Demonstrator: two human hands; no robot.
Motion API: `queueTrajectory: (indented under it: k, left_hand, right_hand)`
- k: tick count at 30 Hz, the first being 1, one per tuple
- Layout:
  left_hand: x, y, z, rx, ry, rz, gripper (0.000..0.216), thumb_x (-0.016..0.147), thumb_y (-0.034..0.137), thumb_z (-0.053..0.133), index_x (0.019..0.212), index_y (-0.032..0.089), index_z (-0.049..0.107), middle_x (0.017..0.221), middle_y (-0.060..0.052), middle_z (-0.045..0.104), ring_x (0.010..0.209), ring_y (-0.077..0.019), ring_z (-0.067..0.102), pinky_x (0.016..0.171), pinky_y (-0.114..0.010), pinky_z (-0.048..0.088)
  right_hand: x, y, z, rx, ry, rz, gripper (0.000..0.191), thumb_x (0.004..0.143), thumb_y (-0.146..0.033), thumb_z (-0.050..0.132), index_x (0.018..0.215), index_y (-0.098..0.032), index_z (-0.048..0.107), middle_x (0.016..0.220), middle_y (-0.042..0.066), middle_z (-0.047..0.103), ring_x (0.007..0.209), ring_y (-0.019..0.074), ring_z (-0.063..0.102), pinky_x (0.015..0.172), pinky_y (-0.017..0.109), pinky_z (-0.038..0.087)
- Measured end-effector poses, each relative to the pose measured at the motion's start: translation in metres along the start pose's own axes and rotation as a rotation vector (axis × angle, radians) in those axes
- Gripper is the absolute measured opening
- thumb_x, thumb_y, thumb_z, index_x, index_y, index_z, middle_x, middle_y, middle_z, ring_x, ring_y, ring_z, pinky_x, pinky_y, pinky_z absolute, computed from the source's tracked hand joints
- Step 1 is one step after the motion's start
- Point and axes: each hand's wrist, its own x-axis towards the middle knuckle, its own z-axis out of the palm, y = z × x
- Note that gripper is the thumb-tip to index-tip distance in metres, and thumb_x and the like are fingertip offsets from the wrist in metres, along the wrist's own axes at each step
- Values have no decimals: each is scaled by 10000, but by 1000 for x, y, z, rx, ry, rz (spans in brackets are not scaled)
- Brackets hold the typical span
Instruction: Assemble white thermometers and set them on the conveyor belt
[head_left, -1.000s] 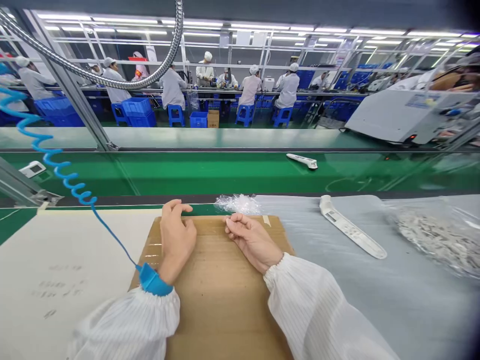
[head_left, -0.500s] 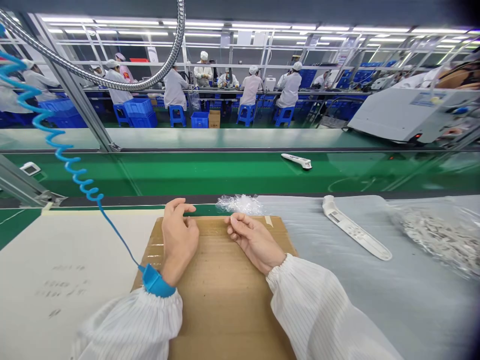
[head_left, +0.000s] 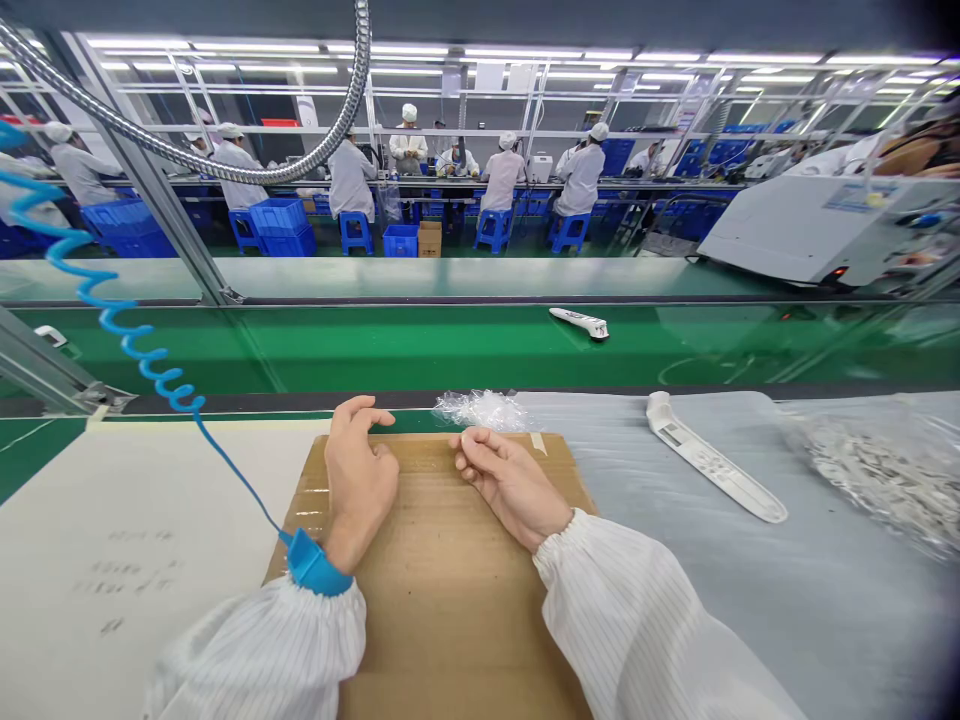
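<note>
My left hand [head_left: 361, 470] hovers over the left part of a brown cardboard sheet [head_left: 450, 590], fingers loosely curved and apart, nothing visible in them. A blue wrist strap [head_left: 316, 565] with a coiled cord circles that wrist. My right hand [head_left: 510, 480] is closed in a pinch near the sheet's far edge; what its fingertips hold, if anything, cannot be made out. Just beyond the fingertips lies a small heap of clear plastic film [head_left: 484, 410]. To the right, a long white plastic housing [head_left: 716, 460] with an angled head rests on the grey mat.
Beyond the bench runs a green conveyor belt [head_left: 420, 350] carrying a white handheld part [head_left: 581, 322]. A clear bag of small pale parts [head_left: 885, 470] lies at right. A white machine [head_left: 802, 230] stands behind. Several co-workers sit at a far line. A metal hose [head_left: 225, 168] hangs overhead.
The white part on the conveyor has slid a little left, as has the small white item at far left. The coiled cord has swung left. Both hands are almost unmoved.
</note>
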Motion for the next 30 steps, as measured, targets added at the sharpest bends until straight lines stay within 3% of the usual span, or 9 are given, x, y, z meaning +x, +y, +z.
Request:
queueTrajectory:
  k: [4, 13, 21, 23, 25, 27, 30]
  left_hand:
    - [1, 3, -1, 0, 14, -24, 326, 658, 2, 460, 833, 186, 665, 1206, -95, 593, 928, -206, 649, 747, -338, 579]
    - [1, 3, 1, -11, 24, -10, 333, 654, -12, 447, 819, 183, 659, 1180, -100, 605, 967, -210, 650, 764, -334, 583]
    - [1, 4, -1, 8, 11, -21, 285, 676, 30, 477, 826, 190, 658, 1198, -91, 601, 863, -190, 654, 673, -315, 575]
    - [0, 3, -1, 10, 16, -20, 293, 671, 28, 487, 845, 193, 655, 1207, -90, 599, 938, -211, 658, 766, -347, 591]
    - [0, 3, -1, 12, 26, -9, 332, 707, 44, 518, 966, 201, 653, 1282, -103, 575, 1149, -258, 608, 958, -413, 554]
    - [0, 6, -1, 15, 37, 18, 394, 772, 101, 563, 1149, 204, 610, 1437, -120, 481, 1341, -294, 479, 1114, -474, 442]
    - [0, 14, -2, 44, 58, 88, 455, 834, 200, 604, 1284, 189, 540, 1586, -134, 305, 1454, -325, 328, 1187, -526, 324]
  right_hand:
    - [0, 1, 0, 8, -2, -3, 308, 700, -438, 847, 783, -193, 679, 882, 16, 621, 739, 111, 482, 729, 296, 377]
    - [0, 0, 0, -4, 5, 0, 308, 697, -431, 847, 783, -191, 674, 890, 17, 622, 738, 113, 482, 719, 295, 376]
    - [-1, -1, 1, 0, 0, -1, 302, 701, -431, 844, 778, -194, 674, 882, 17, 619, 735, 116, 481, 726, 303, 380]
    - [0, -1, 1, 3, 1, -5, 307, 694, -432, 848, 773, -195, 671, 912, 22, 627, 738, 116, 484, 725, 304, 381]
    - [0, -1, 1, 2, 1, -8, 306, 695, -433, 848, 772, -196, 671, 922, 24, 629, 739, 117, 485, 727, 305, 383]
    - [-1, -1, 1, -8, -2, -3, 300, 706, -439, 839, 783, -197, 679, 865, 16, 618, 729, 119, 481, 733, 307, 383]
    - [-1, 0, 0, -19, -7, 5, 298, 718, -444, 832, 801, -195, 690, 786, 3, 594, 720, 121, 476, 740, 305, 381]
